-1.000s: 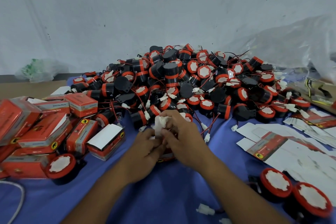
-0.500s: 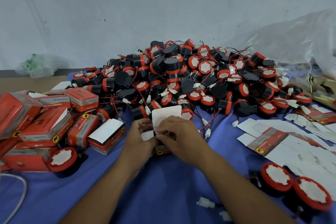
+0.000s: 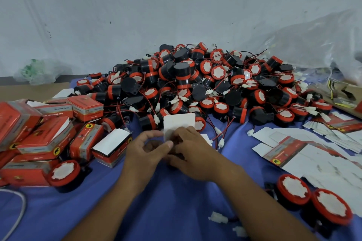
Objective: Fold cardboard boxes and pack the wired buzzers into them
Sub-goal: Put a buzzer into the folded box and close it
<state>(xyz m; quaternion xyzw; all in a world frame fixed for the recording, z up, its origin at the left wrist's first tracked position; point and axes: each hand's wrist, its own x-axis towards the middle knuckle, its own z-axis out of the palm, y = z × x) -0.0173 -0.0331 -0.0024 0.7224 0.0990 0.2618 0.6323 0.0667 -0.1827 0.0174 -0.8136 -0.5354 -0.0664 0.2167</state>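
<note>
In the middle of the blue cloth my left hand (image 3: 146, 148) and my right hand (image 3: 193, 152) hold a small cardboard box (image 3: 179, 123) between them. Its white flap stands upright above my fingers, and the rest of the box is hidden behind my hands. My right fingers curl round the box's near side, and my left thumb and forefinger pinch its left edge. Just behind rises a big pile of black-and-red wired buzzers (image 3: 197, 84). Whether a buzzer is inside the held box is hidden.
Folded red boxes (image 3: 45, 135) are heaped at the left, one with an open white flap (image 3: 111, 141). Flat unfolded box blanks (image 3: 305, 148) lie at the right. Loose buzzers sit at near left (image 3: 63, 172) and near right (image 3: 331, 207). A clear plastic bag (image 3: 321, 45) lies far right.
The box's white flap has come up from crumpled under my fingers to standing straight. My left hand has opened slightly and shifted left of the box.
</note>
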